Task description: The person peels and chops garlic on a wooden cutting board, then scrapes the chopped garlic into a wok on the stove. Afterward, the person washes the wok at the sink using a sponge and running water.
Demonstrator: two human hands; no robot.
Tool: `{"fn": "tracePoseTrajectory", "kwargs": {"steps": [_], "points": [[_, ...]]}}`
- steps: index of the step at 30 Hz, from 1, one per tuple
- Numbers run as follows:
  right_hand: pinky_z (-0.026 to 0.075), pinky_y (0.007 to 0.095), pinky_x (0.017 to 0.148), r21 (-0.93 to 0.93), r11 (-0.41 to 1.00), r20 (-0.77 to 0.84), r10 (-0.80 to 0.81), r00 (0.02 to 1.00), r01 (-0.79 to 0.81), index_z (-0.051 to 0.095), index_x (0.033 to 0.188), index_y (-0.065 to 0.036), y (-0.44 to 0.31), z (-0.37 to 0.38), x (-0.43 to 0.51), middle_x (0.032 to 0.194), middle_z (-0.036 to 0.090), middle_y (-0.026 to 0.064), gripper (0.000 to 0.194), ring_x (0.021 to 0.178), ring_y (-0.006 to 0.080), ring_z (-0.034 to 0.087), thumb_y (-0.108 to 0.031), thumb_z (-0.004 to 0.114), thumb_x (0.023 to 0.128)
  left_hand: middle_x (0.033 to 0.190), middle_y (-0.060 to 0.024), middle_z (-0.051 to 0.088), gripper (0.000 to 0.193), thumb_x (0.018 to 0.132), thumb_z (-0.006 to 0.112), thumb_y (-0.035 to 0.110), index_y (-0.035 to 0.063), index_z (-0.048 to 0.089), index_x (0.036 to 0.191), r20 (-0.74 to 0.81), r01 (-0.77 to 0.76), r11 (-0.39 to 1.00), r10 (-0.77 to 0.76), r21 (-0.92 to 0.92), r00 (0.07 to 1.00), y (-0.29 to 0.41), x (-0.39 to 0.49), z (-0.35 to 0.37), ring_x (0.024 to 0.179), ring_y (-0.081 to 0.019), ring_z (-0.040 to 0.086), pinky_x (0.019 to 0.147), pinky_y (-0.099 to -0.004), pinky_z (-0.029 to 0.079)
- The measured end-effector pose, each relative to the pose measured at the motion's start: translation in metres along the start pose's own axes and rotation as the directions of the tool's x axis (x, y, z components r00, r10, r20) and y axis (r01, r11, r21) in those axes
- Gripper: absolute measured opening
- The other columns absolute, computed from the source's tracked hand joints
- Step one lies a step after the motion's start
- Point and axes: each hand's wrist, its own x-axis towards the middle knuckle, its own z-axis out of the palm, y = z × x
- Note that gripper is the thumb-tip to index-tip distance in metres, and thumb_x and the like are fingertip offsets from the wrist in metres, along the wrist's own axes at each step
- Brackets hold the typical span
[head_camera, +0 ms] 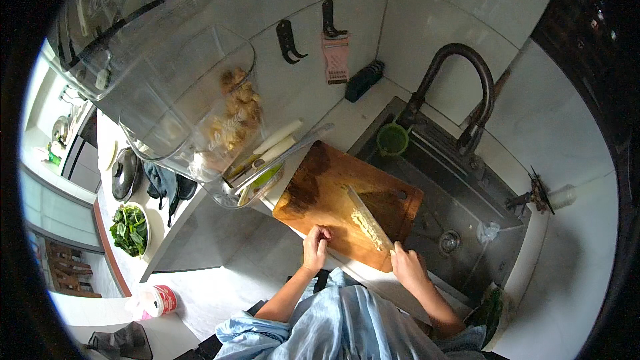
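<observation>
My right hand (411,269) grips the handle of a kitchen knife (366,209) at the near right of a wooden cutting board (320,195). The blade slants up and left across the board. Finely chopped pale food (365,227), perhaps garlic or ginger, lies in a strip along the blade's left side. My left hand (316,249) is at the board's near left edge, its fingers curled in, with nothing visible in them. The board is wet and dark at its far left corner. It lies partly over the sink (480,220).
A dark gooseneck faucet (462,50) and a small green strainer (393,139) are at the sink's back. Clear wall bins (165,110) holding ginger (237,105) hang at upper left. Leafy greens (130,230) fill a bowl on the left counter, near a lidded pan (126,172).
</observation>
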Motion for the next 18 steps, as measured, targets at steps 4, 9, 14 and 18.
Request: {"fn": "tracePoseTrajectory", "kwargs": {"steps": [4, 9, 14, 18], "points": [[0.045, 0.0427, 0.045, -0.003, 1.000, -0.044, -0.004, 0.999, 0.004, 0.051, 0.098, 0.002, 0.005, 0.001, -0.004, 0.058, 0.055, 0.0211, 0.023, 0.056, 0.0362, 0.058, -0.016, 0.047, 0.084, 0.075, -0.0093, 0.051, 0.011, 0.067, 0.036, -0.001, -0.0004, 0.044, 0.075, 0.001, -0.021, 0.999, 0.021, -0.035, 1.000, 0.002, -0.001, 0.002, 0.069, -0.0162, 0.048, 0.066, -0.0249, 0.041], [0.045, 0.0423, 0.046, -0.005, 1.000, 0.005, 0.004, 1.000, -0.004, 0.050, 0.105, 0.002, 0.006, 0.004, 0.000, 0.059, 0.055, 0.0221, 0.028, 0.056, 0.0361, 0.058, -0.016, 0.047, 0.084, 0.075, -0.0094, 0.051, 0.011, 0.067, 0.036, -0.001, -0.0005, 0.044, 0.076, 0.006, 0.002, 1.000, -0.001, -0.016, 1.000, -0.001, -0.001, 0.002, 0.069, -0.0161, 0.048, 0.066, -0.0251, 0.041], [0.044, 0.0419, 0.045, -0.003, 0.999, 0.000, -0.045, 0.999, 0.045, 0.051, 0.105, 0.002, 0.007, 0.010, -0.001, 0.058, 0.055, 0.0224, 0.028, 0.054, 0.0366, 0.057, -0.016, 0.045, 0.084, 0.074, -0.0096, 0.052, 0.011, 0.068, 0.036, -0.002, -0.0002, 0.044, 0.076, -0.002, -0.002, 0.999, 0.002, -0.038, 1.000, 0.000, 0.000, 0.002, 0.066, -0.0159, 0.047, 0.063, -0.0248, 0.041], [0.045, 0.0442, 0.049, 0.090, 0.996, 0.019, 0.026, 0.999, -0.028, 0.051, 0.103, 0.006, 0.003, 0.010, -0.004, 0.059, 0.053, 0.0267, 0.031, 0.057, 0.0404, 0.056, -0.018, 0.047, 0.084, 0.073, -0.0093, 0.053, 0.011, 0.068, 0.036, -0.003, 0.0002, 0.044, 0.075, -0.014, -0.060, 0.998, 0.060, -0.008, 0.998, 0.000, 0.001, 0.002, 0.061, -0.0148, 0.047, 0.058, -0.0239, 0.040]]}}
